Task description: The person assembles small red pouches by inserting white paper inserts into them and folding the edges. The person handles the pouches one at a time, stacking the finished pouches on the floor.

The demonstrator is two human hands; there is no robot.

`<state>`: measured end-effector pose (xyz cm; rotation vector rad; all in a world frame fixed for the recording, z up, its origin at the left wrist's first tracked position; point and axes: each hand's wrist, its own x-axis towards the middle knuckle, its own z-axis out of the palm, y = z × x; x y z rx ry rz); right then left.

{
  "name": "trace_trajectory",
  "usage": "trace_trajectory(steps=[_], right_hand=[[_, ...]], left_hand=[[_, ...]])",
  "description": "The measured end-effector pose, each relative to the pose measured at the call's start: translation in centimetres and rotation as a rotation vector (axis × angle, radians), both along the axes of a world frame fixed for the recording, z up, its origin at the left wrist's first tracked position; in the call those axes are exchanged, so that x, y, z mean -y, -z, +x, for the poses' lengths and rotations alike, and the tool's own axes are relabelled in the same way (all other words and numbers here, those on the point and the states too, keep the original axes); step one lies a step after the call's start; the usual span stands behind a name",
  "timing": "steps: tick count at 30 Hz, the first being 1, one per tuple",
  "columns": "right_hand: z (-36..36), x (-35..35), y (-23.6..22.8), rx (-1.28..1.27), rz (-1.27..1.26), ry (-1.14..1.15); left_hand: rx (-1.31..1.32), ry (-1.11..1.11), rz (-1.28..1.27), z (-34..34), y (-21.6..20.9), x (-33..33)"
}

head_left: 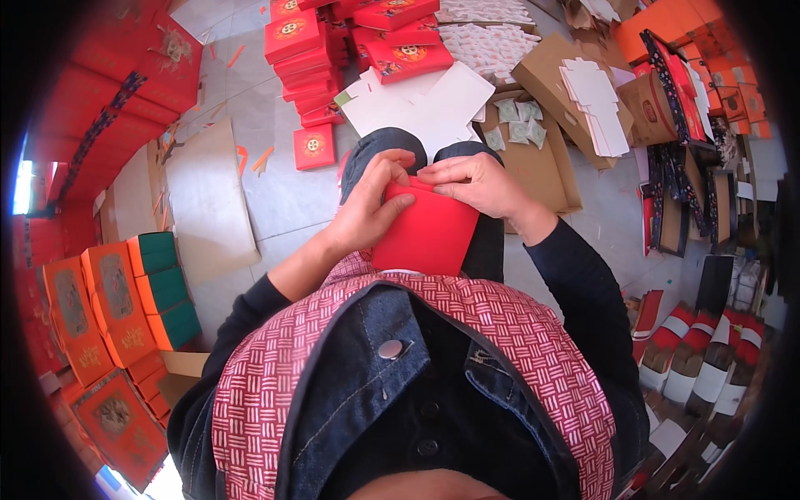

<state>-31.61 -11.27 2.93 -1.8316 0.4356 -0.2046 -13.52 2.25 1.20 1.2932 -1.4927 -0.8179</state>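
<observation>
Red carton [427, 235]; white cardboard [414, 107], box stacks [300, 73] beyond

Premises: packing workshop, by appearance.
Tiled floor [287, 197]: grey, strewn with orange scraps [262, 159].
Red boxes [313, 148]: piled in stacks.
Orange-and-green boxes [168, 290]: stacked at left.
Card blanks [593, 104]: white, flat, lying on a brown carton [542, 73].
Shallow tray [546, 177]: open, holding small pale sachets [518, 132].

Pale grey tiles with thin joints make up the floor [287, 204], orange scraps [263, 159] littering its left side; bright white light [23, 185] glares beyond its left edge.
</observation>
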Motion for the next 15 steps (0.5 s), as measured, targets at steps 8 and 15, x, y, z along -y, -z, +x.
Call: trace_trajectory(steps=[8, 15], right_hand=[[-4.2, -0.6, 2.0, 0.266, 0.676, 0.529], [-4.4, -3.5, 2.4, 0.258, 0.802, 0.742]], left_hand=[[-0.234, -0.076, 0.112, -0.1, 0.8, -0.5], [-0.235, -0.066, 0.156, -0.3, 1.0, -0.6]])
